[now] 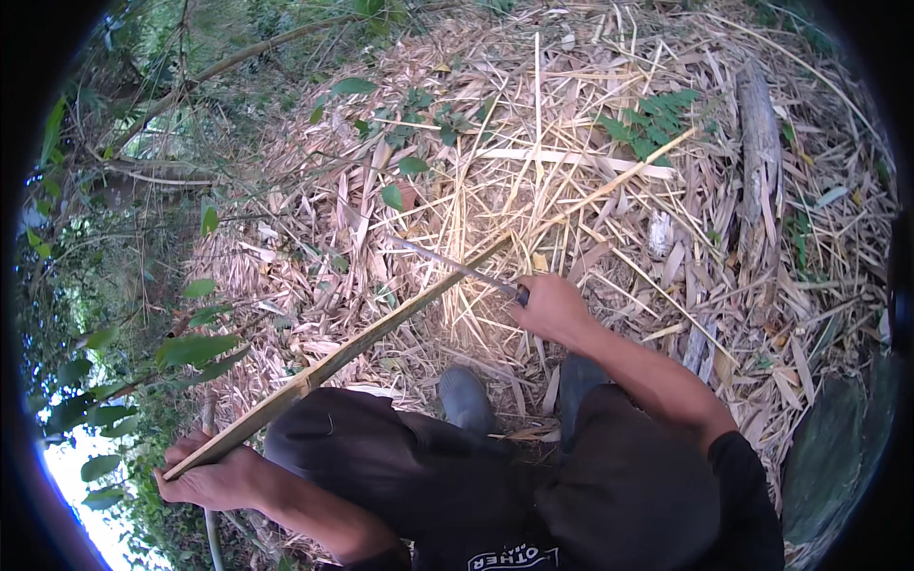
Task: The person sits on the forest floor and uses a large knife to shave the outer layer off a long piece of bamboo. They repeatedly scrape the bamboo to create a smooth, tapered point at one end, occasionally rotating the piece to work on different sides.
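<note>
A long split bamboo strip (357, 344) slants from the lower left toward the middle of the scene, passing over my left knee. My left hand (214, 473) is wrapped round its near end. In my right hand (552, 309) is the dark handle of a knife (486, 279). The thin blade points to the left and crosses the strip near its far end, seemingly touching it. Beyond the blade, a paler length of bamboo (628, 174) runs on in nearly the same line; whether it is the same piece I cannot tell.
Pale bamboo shavings (466, 205) and a flat light strip (576, 159) lie on dry leaves ahead of my boots (466, 400). A weathered log (759, 162) lies at the right, with a green fern (654, 124) nearer the middle. Leafy branches (195, 350) reach in from the left.
</note>
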Available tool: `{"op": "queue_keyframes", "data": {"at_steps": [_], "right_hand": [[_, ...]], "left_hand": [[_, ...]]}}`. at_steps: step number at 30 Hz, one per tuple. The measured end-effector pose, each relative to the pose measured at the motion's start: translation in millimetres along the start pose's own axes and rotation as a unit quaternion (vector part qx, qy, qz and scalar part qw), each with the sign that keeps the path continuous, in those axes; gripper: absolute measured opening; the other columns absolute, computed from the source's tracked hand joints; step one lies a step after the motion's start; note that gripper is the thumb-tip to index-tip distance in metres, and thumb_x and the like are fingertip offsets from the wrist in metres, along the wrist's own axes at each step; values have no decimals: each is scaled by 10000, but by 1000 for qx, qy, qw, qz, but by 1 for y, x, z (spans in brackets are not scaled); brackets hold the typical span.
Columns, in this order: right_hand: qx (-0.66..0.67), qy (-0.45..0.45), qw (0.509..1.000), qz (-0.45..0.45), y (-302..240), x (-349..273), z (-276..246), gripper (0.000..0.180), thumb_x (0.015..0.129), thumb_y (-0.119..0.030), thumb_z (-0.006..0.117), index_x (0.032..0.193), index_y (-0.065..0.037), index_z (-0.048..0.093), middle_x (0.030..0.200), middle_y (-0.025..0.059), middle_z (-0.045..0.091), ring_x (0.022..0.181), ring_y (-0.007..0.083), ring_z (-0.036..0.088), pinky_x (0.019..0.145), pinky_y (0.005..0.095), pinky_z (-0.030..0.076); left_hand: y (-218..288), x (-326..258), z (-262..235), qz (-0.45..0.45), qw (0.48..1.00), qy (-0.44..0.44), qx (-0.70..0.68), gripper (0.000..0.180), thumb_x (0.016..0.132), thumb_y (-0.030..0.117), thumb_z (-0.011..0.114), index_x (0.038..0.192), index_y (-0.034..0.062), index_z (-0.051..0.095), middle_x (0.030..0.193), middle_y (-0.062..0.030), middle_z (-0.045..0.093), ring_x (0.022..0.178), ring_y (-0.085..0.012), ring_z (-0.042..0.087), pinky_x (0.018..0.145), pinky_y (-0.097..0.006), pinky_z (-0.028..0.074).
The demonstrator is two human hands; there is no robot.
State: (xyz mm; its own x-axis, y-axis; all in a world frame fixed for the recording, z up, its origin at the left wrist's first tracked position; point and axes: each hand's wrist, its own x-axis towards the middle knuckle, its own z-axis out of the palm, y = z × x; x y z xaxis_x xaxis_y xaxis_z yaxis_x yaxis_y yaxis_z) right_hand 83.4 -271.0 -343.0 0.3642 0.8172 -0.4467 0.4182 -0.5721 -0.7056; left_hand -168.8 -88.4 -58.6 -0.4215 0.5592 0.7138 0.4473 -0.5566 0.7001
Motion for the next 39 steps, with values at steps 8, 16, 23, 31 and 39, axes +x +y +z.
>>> {"op": "queue_keyframes", "data": {"at_steps": [8, 16, 23, 31, 39], "right_hand": [[12, 4, 999, -36, -15, -21, 1, 244, 770, -274, 686, 891, -63, 667, 700, 166, 675, 673, 354, 685, 667, 483, 556], [-71, -32, 997, -7, -23, -19, -14, 278, 766, -270, 667, 914, -35, 676, 730, 202, 674, 725, 403, 682, 718, 502, 551], [-138, 16, 980, 146, 57, 26, 3, 230, 803, -221, 640, 926, -28, 668, 788, 234, 676, 791, 410, 688, 761, 513, 553], [-140, 25, 974, 176, 84, 31, 6, 320, 828, -298, 674, 991, -23, 668, 890, 246, 688, 831, 412, 685, 795, 505, 552], [-121, -28, 974, 191, 104, 44, -11, 420, 789, -412, 669, 884, -3, 687, 887, 253, 691, 857, 402, 680, 787, 481, 536]], "left_hand": [[-23, 15, -25, 97, 992, -79, 10, 199, 1019, 238, 374, 904, 77, 391, 615, -38, 398, 514, -142, 326, 469, -281, 296], [-30, 26, -20, -50, 998, -24, -5, 165, 983, 253, 388, 890, 117, 376, 595, -12, 303, 516, -138, 271, 483, -292, 249], [-19, 9, 5, -27, 1000, -4, -4, 448, 977, 380, 366, 613, 132, 283, 557, -10, 268, 511, -145, 268, 490, -297, 255], [-31, 25, -8, -85, 990, -45, -100, 395, 985, 327, 372, 650, 153, 252, 584, -10, 243, 542, -145, 238, 553, -311, 265], [-25, 76, -70, -31, 896, -276, -347, 324, 912, 181, 351, 590, 143, 345, 534, -28, 343, 454, -127, 313, 513, -313, 314]]}}
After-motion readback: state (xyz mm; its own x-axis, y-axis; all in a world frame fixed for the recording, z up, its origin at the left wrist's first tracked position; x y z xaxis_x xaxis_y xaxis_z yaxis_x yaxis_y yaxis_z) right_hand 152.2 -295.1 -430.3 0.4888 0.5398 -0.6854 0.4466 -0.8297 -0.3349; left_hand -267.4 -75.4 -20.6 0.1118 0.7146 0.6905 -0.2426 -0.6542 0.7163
